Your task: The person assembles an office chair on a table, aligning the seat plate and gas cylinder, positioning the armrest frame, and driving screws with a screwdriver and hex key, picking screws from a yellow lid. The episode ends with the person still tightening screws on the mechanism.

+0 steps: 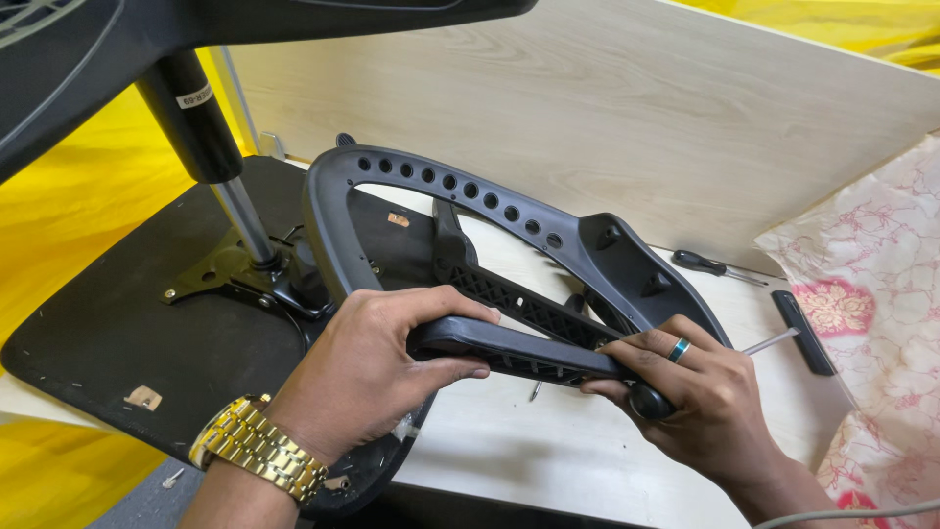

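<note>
A black plastic chair armrest frame (509, 211) with a row of holes lies on a pale wooden board (548, 451). My left hand (377, 367), with a gold watch on its wrist, grips the frame's padded arm bar (490, 343) from the left. My right hand (685, 387), wearing a teal ring, holds a black-handled screwdriver (649, 400) against the bar's right end. The tool's tip is hidden behind the bar.
An upturned black chair seat (108, 323) with its metal mechanism and gas cylinder (211, 147) lies at left. A small screwdriver (715, 266) and a T-handle key (798, 333) rest on the board at right, beside flowered cloth (871, 284). A wooden panel (636, 108) leans behind.
</note>
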